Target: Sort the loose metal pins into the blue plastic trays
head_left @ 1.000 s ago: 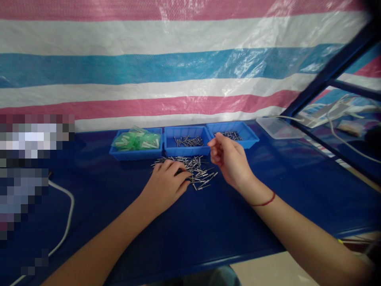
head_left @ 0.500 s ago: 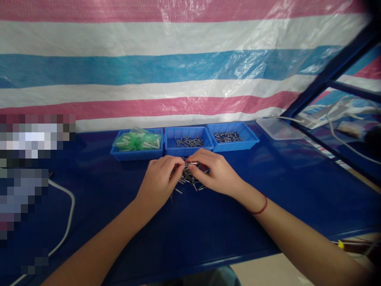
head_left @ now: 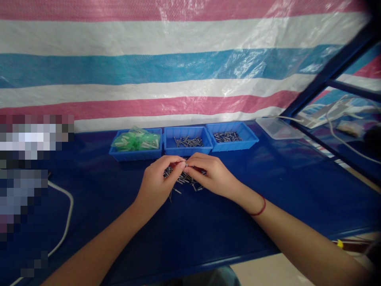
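Observation:
My left hand [head_left: 157, 176] is closed in a pinch, its thumb and fingertips meeting those of my right hand [head_left: 210, 172]. Between the two pinches a small silvery rivet [head_left: 186, 165] just shows; the fingers cover most of it. Right below and behind the fingertips, a loose pile of rivets [head_left: 186, 178], thin metal pins with thicker pale ends, lies on the blue table [head_left: 190, 226]. A stray rivet [head_left: 177, 191] rests at the near left of the pile. My hands hide part of the heap.
Behind the pile, three blue bins stand in a row: the left bin [head_left: 135, 156] with green plastic bags [head_left: 135, 140], the middle bin [head_left: 187, 151] and right bin [head_left: 235, 147] with metal pins. A clear plastic lid [head_left: 279, 129] lies farther right. A white cable [head_left: 70, 214] runs at left.
The silvery rivet, seen lengthwise between my fingers before, is now mostly covered. My right hand has shifted slightly left and down, and the fingertips are closer together.

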Motion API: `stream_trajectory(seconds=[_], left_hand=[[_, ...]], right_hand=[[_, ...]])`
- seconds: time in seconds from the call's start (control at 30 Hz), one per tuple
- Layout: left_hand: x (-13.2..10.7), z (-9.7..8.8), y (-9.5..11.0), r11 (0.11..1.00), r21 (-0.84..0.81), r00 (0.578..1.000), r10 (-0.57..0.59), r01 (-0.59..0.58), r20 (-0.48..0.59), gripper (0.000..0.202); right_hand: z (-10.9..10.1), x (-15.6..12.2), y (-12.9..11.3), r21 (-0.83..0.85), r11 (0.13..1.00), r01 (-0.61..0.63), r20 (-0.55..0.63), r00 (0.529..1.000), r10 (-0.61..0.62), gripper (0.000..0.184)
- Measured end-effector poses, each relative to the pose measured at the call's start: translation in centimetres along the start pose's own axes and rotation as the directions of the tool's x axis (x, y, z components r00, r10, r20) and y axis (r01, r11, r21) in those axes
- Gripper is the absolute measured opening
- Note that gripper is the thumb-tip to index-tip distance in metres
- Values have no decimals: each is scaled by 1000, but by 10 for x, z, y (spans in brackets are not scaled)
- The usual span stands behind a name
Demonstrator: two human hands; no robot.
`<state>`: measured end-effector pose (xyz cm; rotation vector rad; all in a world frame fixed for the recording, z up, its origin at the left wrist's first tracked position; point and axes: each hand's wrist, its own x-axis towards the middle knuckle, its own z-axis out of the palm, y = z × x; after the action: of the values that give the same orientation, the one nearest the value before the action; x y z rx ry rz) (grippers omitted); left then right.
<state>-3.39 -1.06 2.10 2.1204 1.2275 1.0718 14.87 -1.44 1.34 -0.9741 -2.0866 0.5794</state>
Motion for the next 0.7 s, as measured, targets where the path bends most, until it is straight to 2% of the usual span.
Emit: stream_trajectory(seconds=[0.23,0.4,0.6,0.7], left_hand=[[1,0,-2,1000,-7,1000,-9,9,-21,15],[2,-1,-7,1000,5,1000,13,-13,-16,13],[4,-4,-8,995,57,996,79,-82,52,10],[4,-4,-10,988,73,987,126,-133,99,10]], right_hand=[[-1,1,1,79,996,-51,-53,997,56,11],[0,1,1,116,989,-89,-148,983,106,7],[-1,0,2,136,982,-127,-223,962,156,8],[-2,0,-1,131,987,-94,-226,966,122,11]])
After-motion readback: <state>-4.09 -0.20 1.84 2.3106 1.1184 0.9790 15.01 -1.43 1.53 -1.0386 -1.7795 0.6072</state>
